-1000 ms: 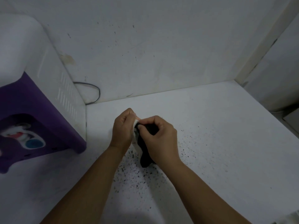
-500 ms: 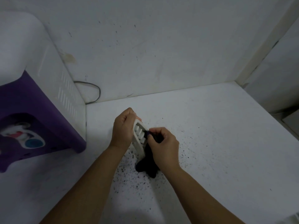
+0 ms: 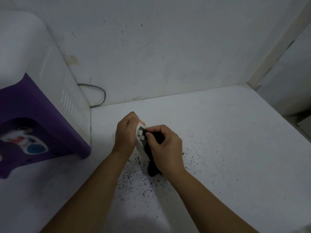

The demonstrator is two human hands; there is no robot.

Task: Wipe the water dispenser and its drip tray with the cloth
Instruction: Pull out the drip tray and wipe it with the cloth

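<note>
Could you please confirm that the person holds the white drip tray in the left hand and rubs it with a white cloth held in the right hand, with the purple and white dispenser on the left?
Not quite: the cloth is black, not white, as the head view shows. The rest stands: the left hand holds the white drip tray, the right hand rubs it with the cloth, and the purple and white dispenser stands on the left.

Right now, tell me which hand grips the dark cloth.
The right hand grips the dark cloth; the left hand holds the white drip tray.
</note>
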